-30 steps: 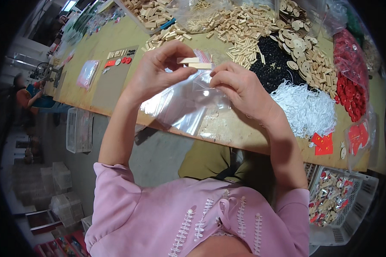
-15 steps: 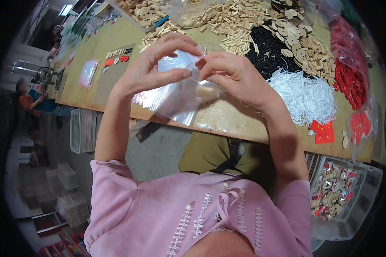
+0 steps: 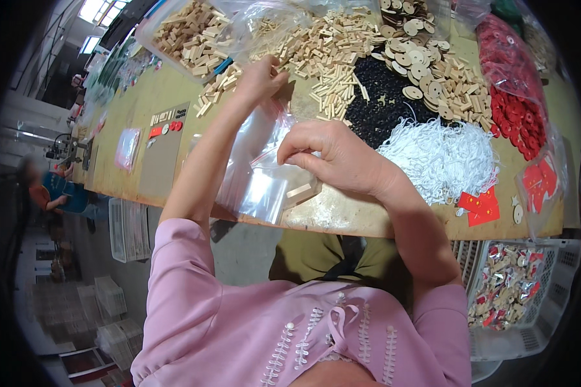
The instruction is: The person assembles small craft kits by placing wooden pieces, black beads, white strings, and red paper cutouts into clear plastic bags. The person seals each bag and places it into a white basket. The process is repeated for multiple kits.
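My left hand (image 3: 263,80) is at the near edge of the wooden block pile (image 3: 332,39), fingers curled inward. Whatever lies between its fingertips, if anything, is hidden. Lower down, my right hand (image 3: 342,158) pinches the edge of a clear plastic zip bag (image 3: 265,157) with a thin red strip along its mouth. Beneath that hand, a pale wooden block (image 3: 303,191) shows near the table's front edge; whether it is inside the bag cannot be told. More flat clear bags (image 3: 252,197) are layered under my left forearm.
Black small parts (image 3: 384,97), wooden discs (image 3: 419,61), white strings (image 3: 439,158) and red discs (image 3: 516,119) are heaped to the right. Red flag pieces (image 3: 483,208) lie near the front edge. A crate (image 3: 552,303) of filled bags stands below right. A sample board (image 3: 164,151) lies left.
My left hand has let go of the bag and moved up and away to the wooden blocks. My right hand has lowered slightly, still pinching. The view has tilted a little.
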`<state>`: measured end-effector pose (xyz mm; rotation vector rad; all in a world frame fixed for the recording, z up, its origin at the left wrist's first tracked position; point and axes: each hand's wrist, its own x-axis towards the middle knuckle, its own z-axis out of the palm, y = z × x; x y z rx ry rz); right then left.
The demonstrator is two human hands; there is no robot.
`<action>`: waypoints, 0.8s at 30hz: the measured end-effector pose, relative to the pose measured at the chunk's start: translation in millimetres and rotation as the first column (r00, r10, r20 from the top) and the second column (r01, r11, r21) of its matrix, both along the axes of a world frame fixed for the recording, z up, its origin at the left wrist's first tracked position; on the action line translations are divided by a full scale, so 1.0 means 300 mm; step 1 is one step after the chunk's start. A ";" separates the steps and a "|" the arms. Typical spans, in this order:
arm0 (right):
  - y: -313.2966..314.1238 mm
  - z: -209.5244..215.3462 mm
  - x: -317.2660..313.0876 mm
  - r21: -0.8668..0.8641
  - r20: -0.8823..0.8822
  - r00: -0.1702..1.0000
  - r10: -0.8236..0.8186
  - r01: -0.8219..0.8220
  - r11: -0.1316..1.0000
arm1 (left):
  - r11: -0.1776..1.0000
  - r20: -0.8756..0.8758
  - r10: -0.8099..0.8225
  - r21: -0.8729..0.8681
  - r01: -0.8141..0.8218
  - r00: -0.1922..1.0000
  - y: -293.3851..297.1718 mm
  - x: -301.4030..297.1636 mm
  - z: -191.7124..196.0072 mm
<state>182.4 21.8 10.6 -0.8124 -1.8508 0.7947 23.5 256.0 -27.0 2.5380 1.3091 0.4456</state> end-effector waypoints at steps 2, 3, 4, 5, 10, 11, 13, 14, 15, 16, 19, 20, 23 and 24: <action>-0.003 -0.003 0.002 0.008 0.010 1.000 -0.028 0.028 1.000 | 0.998 -0.011 0.019 0.060 -0.018 1.000 0.018 0.027 -0.044; -0.003 -0.004 -0.001 0.016 0.013 0.999 -0.038 0.038 0.999 | 0.997 0.036 0.031 0.069 -0.033 0.999 0.027 0.026 -0.060; -0.002 -0.007 0.000 0.022 0.015 0.998 -0.053 0.053 0.998 | 0.996 0.083 0.038 0.076 -0.044 0.996 0.019 0.041 -0.056; -0.004 -0.009 -0.003 0.001 0.010 0.999 -0.041 0.041 0.999 | 0.996 0.121 -0.064 0.071 0.055 0.991 0.010 0.049 -0.052; -0.010 -0.011 -0.012 -0.044 0.013 1.000 -0.007 0.008 0.999 | 0.949 -0.018 -0.264 0.173 0.264 0.964 -0.041 0.081 -0.034; -0.009 -0.006 -0.010 -0.040 0.017 1.000 -0.009 0.010 0.999 | 0.949 -0.074 -0.235 0.196 0.246 0.969 -0.033 0.084 -0.041; 0.002 -0.017 -0.003 0.014 0.035 0.998 -0.046 0.046 0.999 | 0.958 -0.009 -0.229 0.173 0.227 0.973 -0.017 0.069 -0.042; 0.009 -0.022 0.002 0.040 0.042 0.997 -0.065 0.064 0.997 | 0.969 0.050 -0.225 0.112 0.218 0.973 -0.018 0.060 -0.032; 0.017 -0.022 0.009 0.047 0.036 0.995 -0.091 0.089 0.995 | 0.976 0.109 -0.215 0.051 0.211 0.970 -0.021 0.048 -0.024; 0.026 -0.023 0.012 0.053 0.025 0.994 -0.109 0.107 0.993 | 0.969 0.336 -0.095 -0.184 0.164 0.937 -0.036 0.019 -0.019; 0.030 -0.029 0.042 0.068 0.008 0.979 -0.205 0.205 0.976 | 0.735 0.696 0.074 -0.522 0.432 0.714 -0.159 -0.014 0.154; 0.037 -0.036 0.040 0.069 0.003 0.980 -0.198 0.197 0.978 | 0.713 0.722 0.047 -0.508 0.483 0.690 -0.224 -0.042 0.201; 0.032 -0.028 0.052 0.022 0.012 0.985 -0.174 0.174 0.985 | 0.665 0.742 -0.076 -0.460 0.588 0.666 -0.352 -0.096 0.247; 0.030 -0.022 0.054 -0.004 0.017 0.986 -0.166 0.166 0.986 | 0.661 0.691 -0.062 -0.513 0.548 0.720 -0.375 -0.114 0.247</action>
